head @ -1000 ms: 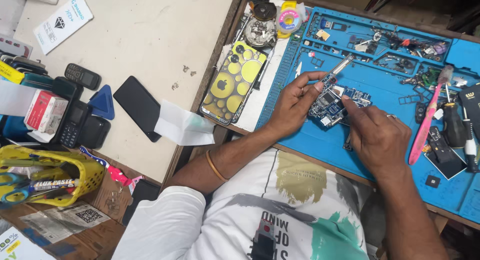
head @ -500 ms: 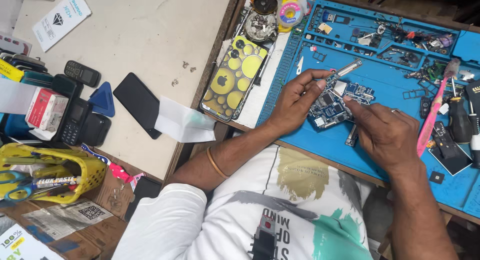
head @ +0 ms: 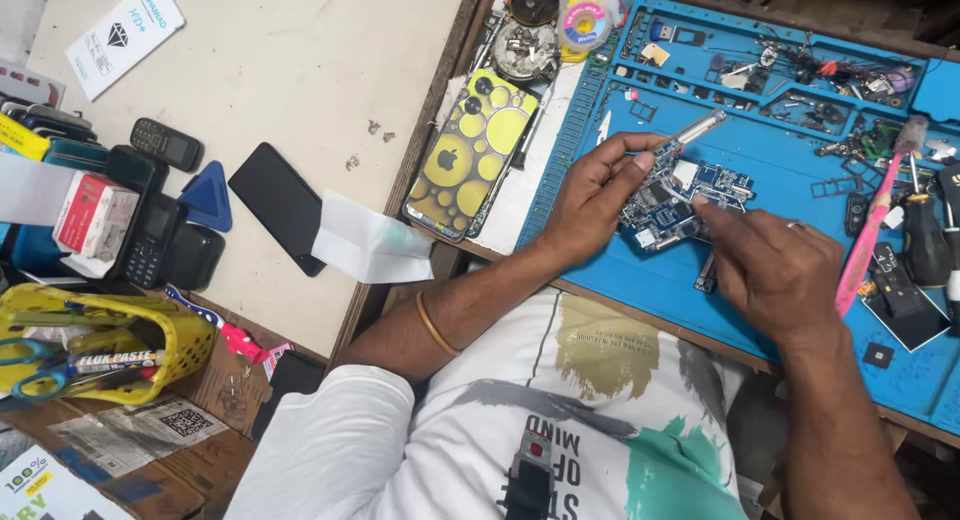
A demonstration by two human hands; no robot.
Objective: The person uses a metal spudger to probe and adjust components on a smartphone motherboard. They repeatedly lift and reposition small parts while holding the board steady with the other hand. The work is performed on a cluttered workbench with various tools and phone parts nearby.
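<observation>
My left hand (head: 590, 195) rested on the blue work mat (head: 790, 180), its grip closed on the upper-left edge of the blue circuit board (head: 668, 202), thumb and forefinger pinching it beside a slim metal tool (head: 690, 132) that pointed toward 1 o'clock from my fingertips. My right hand (head: 775, 270) lay at 4 o'clock of the board, forefinger stretched onto its right end; whether that grip held anything I could not tell, as the fingers curled under. Compared with half a second before, my right hand had slid closer in, so that its fingertip now touched the board rather than hovering just beside it, while the left hand had kept its hold and the board had stayed in place near the middle of the mat. The yellow-spotted phone case (head: 470, 155) still lay at 9 o'clock of my left hand, and the pink-handled brush (head: 872, 230) at 3 o'clock of my right, on the tabletop.
</observation>
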